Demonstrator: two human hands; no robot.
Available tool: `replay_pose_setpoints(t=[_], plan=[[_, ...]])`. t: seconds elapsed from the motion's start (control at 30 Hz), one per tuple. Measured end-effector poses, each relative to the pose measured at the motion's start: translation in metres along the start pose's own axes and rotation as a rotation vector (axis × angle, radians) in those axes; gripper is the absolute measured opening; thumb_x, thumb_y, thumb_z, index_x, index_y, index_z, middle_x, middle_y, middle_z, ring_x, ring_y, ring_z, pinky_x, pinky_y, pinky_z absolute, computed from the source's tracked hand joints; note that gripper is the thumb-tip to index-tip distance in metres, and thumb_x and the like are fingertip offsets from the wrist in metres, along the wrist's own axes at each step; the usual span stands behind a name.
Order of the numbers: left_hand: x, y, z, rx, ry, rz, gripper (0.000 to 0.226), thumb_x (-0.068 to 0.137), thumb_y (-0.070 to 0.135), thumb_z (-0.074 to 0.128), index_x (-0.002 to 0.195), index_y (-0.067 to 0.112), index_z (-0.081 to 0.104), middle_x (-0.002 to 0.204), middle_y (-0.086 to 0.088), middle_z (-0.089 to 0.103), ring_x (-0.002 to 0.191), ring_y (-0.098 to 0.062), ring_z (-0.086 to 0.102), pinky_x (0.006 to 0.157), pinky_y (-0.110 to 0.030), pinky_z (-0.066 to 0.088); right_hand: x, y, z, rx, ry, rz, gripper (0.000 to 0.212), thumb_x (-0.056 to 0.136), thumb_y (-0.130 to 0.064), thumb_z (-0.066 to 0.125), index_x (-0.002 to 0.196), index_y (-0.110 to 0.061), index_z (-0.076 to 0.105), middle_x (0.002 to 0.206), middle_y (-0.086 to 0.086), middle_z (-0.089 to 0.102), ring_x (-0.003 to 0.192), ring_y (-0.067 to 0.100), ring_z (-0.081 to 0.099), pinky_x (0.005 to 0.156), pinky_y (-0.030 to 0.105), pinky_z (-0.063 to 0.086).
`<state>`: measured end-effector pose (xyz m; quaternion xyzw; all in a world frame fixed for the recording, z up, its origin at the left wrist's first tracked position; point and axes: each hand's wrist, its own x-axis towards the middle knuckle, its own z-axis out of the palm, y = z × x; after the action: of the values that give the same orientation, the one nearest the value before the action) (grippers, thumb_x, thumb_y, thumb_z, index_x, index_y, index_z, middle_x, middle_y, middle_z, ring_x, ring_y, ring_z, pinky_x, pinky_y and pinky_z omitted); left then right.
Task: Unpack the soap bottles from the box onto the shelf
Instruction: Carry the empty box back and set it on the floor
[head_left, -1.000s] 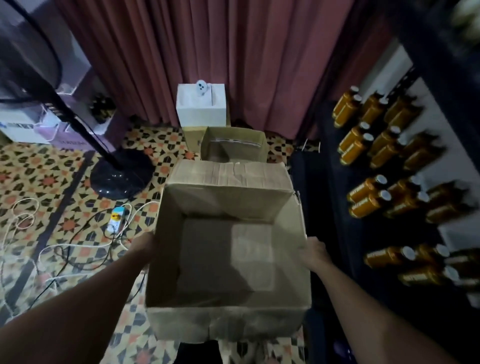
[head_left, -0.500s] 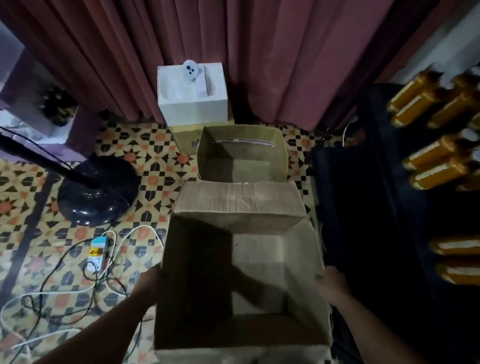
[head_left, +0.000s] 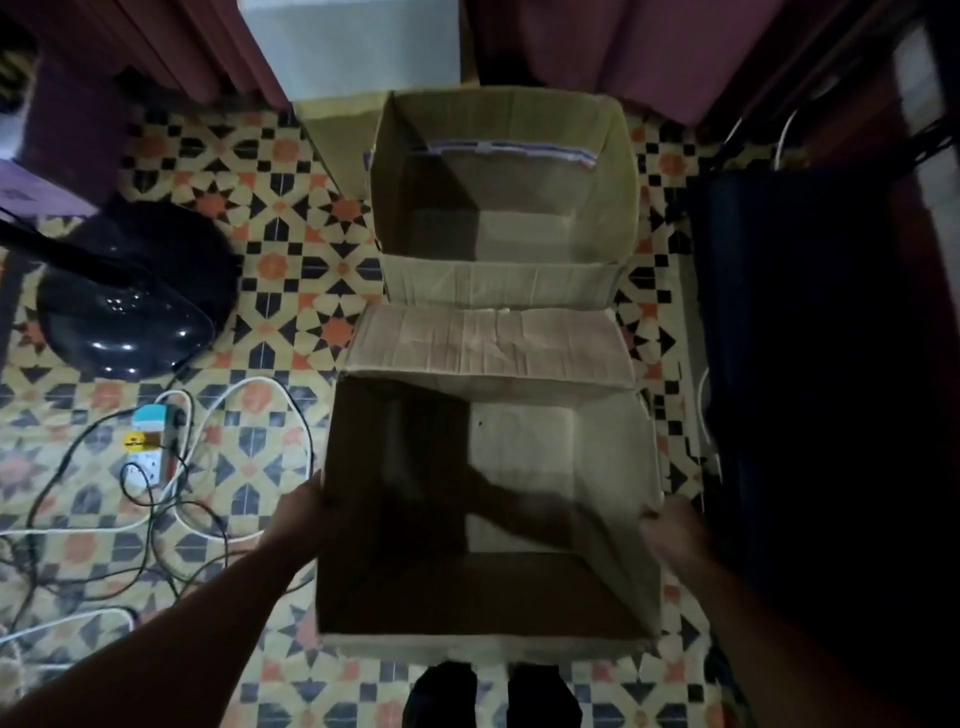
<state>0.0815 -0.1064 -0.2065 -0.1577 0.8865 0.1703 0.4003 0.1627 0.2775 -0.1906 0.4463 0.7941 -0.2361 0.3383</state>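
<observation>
Over the tiled floor (head_left: 291, 291), an open box (head_left: 524, 447) hangs between the two hands, which are well apart, one at each side wall. The right hand (head_left: 675, 530) grips the right wall at the rim, thumb on the edge. The left hand (head_left: 301, 512) lies against the outside of the left wall; whether its fingers hook the rim I cannot tell. The box is bare inside, its far flap folded outward. No soap bottles show anywhere, and the right side, where a shelf might be, is too dark to read.

Just beyond the flap, a second box (head_left: 504, 208) stands on the floor, also empty. To the left are a fan base (head_left: 130, 306) and a power strip (head_left: 150, 441) with loose cables (head_left: 218, 514).

Judging by the bare bottom, this box is unpacked, and the step in hand is getting rid of the carton. The next move calls for setting it down level next to or inside the second box. Both hands should hold until it rests, and it should stay away from the cables on the left.
</observation>
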Motion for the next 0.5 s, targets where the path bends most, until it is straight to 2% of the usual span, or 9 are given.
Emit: replay_pose_setpoints(t=[0.1,0.2,0.3,0.33,0.37,0.4,0.43,0.47,0.5], plan=[[0.009,0.01,0.003,-0.053,-0.042,0.005,0.028,0.093,0.024,0.064,0.119,0.013,0.059,0.108,-0.018,0.068,0.098,-0.032,0.064,0.078,-0.035,0.05,0.017,-0.004,0.005,-0.026,-0.014,0.006,0.026,0.099,-0.014,0.053,0.11,0.007,0.063,0.091,0.019,0.063,0.082,0.027,0.058,0.062,0.024,0.038],[0.019,0.016,0.017,-0.174,-0.064,0.037,0.023,0.1,0.03,0.053,0.115,0.014,0.059,0.099,-0.013,0.066,0.094,-0.028,0.063,0.084,-0.039,0.052,0.031,-0.012,0.005,-0.058,-0.045,0.013,0.019,0.1,-0.01,0.052,0.111,0.004,0.059,0.085,0.014,0.056,0.082,0.027,0.055,0.056,0.022,0.033],[0.012,0.031,0.026,-0.485,-0.045,0.049,0.025,0.104,0.036,0.032,0.092,0.026,0.051,0.083,0.003,0.052,0.08,-0.006,0.056,0.078,-0.021,0.046,0.039,-0.016,0.003,-0.072,-0.077,0.029,0.02,0.098,-0.006,0.052,0.115,0.004,0.057,0.076,0.008,0.048,0.086,0.026,0.048,0.066,0.027,0.035],[0.012,0.029,0.029,-0.582,-0.055,0.058,0.028,0.101,0.043,0.026,0.095,0.028,0.049,0.089,0.005,0.052,0.083,0.001,0.056,0.078,-0.011,0.045,0.044,-0.015,0.004,-0.072,-0.092,0.032,0.026,0.098,-0.005,0.05,0.12,0.008,0.055,0.074,0.006,0.045,0.087,0.025,0.046,0.063,0.028,0.035],[0.015,0.025,0.033,-0.683,-0.074,0.061,0.044,0.097,0.054,0.021,0.109,0.025,0.051,0.105,0.0,0.056,0.097,0.002,0.059,0.087,-0.01,0.046,0.046,-0.016,0.003,-0.071,-0.11,0.038,0.031,0.098,-0.005,0.049,0.125,0.01,0.052,0.078,0.009,0.048,0.087,0.025,0.046,0.059,0.027,0.035],[0.016,0.02,0.034,-0.764,-0.107,0.061,0.062,0.095,0.063,0.02,0.129,0.02,0.049,0.125,-0.009,0.056,0.116,-0.006,0.058,0.1,-0.024,0.047,0.048,-0.016,0.003,-0.061,-0.123,0.046,0.034,0.098,-0.006,0.049,0.129,0.009,0.05,0.086,0.013,0.054,0.087,0.026,0.049,0.058,0.027,0.037],[0.023,0.013,0.04,-0.842,-0.144,0.028,0.078,0.091,0.074,0.021,0.141,0.019,0.043,0.137,-0.015,0.053,0.125,-0.019,0.056,0.104,-0.041,0.047,0.05,-0.017,0.003,-0.057,-0.139,0.055,0.034,0.099,-0.007,0.049,0.13,0.007,0.049,0.094,0.016,0.056,0.087,0.027,0.052,0.06,0.028,0.039],[0.024,0.011,0.04,-0.962,-0.187,-0.006,0.087,0.086,0.081,0.022,0.143,0.02,0.044,0.136,-0.017,0.056,0.123,-0.029,0.058,0.1,-0.05,0.048,0.05,-0.019,0.002,-0.05,-0.15,0.061,0.034,0.099,-0.008,0.049,0.131,0.005,0.048,0.095,0.015,0.055,0.084,0.027,0.053,0.063,0.03,0.042],[0.028,0.009,0.04,-1.059,-0.207,-0.041,0.09,0.084,0.082,0.019,0.139,0.019,0.049,0.128,-0.018,0.062,0.116,-0.033,0.062,0.095,-0.052,0.05,0.05,-0.02,0.002,-0.039,-0.162,0.068,0.034,0.1,-0.009,0.048,0.132,0.004,0.048,0.091,0.012,0.053,0.079,0.024,0.053,0.066,0.032,0.043]])
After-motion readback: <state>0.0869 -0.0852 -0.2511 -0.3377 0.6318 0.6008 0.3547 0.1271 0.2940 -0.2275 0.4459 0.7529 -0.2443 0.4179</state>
